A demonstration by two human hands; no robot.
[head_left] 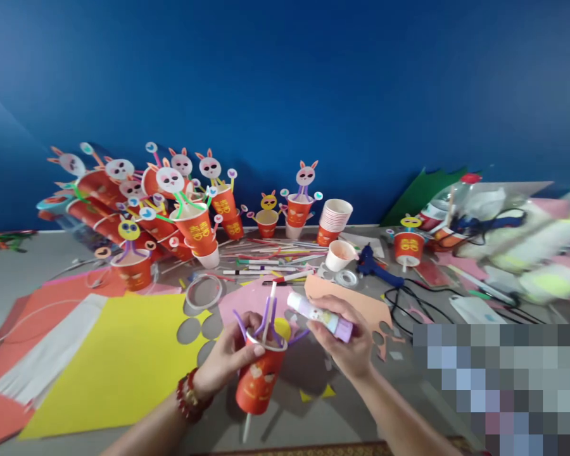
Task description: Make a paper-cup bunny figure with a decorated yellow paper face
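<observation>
My left hand (pixel 232 354) is closed around the rim of a red paper cup (pixel 262 383), held tilted above the table. A white stick (pixel 247 427) runs through the cup, coming out below its base and above its rim. Purple pipe cleaners (pixel 240 324) rise and spread from the cup's mouth, and a yellow paper disc (pixel 282 328) shows behind the rim. To the right, my right hand (pixel 344 335) grips a glue stick (pixel 320 315) with a purple base. Its white end points toward the cup; I cannot tell whether that end is capped.
Yellow paper (pixel 109 361) with round cut-outs lies at left. Finished bunny-faced cups (pixel 194 228) crowd the back left. A stack of paper cups (pixel 335 218), loose pens (pixel 261 269), a blue glue gun (pixel 380 269) and black cable (pixel 403 304) lie farther back.
</observation>
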